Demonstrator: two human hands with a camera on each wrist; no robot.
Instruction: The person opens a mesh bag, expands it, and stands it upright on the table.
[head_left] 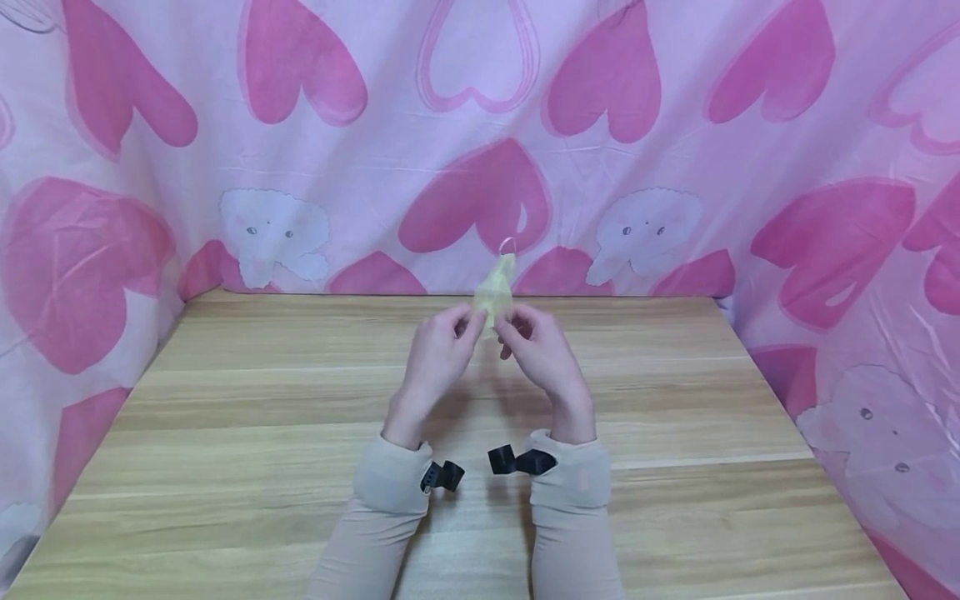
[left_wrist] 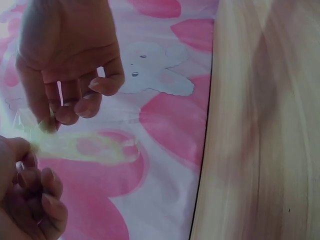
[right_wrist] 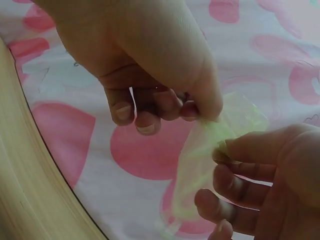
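A thin, translucent pale yellow bag (head_left: pixel 495 287) is held up over the far part of the table, narrowing toward a whitish loop (head_left: pixel 507 245) at its top. My left hand (head_left: pixel 438 354) pinches its lower left side between thumb and forefinger. Opposite it, my right hand (head_left: pixel 546 354) pinches the lower right side. In the left wrist view the bag (left_wrist: pixel 90 148) stretches away from both hands' fingertips. The right wrist view shows the film (right_wrist: pixel 190 172) wrinkled, with a loose flap (right_wrist: pixel 245 112) behind the pinching fingers.
The wooden table (head_left: pixel 247 467) spreads out below both arms. Pink cloth (head_left: pixel 382 200) with hearts and elephants hangs behind it and along both sides. Black wrist cameras (head_left: pixel 450 475) sit on both cuffs.
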